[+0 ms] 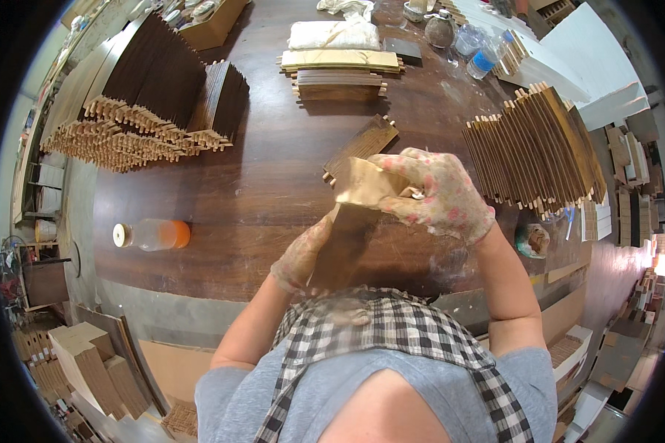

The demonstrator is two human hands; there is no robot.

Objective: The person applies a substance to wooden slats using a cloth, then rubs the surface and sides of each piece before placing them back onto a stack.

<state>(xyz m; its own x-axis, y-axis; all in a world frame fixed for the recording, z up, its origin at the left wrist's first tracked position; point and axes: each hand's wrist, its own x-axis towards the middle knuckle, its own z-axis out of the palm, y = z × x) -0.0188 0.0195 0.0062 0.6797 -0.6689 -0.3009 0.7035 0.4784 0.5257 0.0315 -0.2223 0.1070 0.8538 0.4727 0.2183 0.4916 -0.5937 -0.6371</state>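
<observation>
My left hand [304,255], in a pale work glove with pinkish spots, is closed round a dark brown wooden board [345,242] held up in front of my apron. A folded tan sheet [367,183], which looks like sandpaper, lies over the board's far end. In a matching glove, my right hand [440,193] grips that sheet, thumb and fingers pressed together. Just beyond my hands, a short dark board with pale dowel pegs [364,146] lies aslant on the brown table [222,258].
Stacked pegged boards [155,96] stand at far left, and a row of them [532,151] at right. Further back are bundled boards [340,85] and a water bottle [483,60]. At left lies a bottle with orange liquid [155,234]; a small plastic tub [532,241] sits at right.
</observation>
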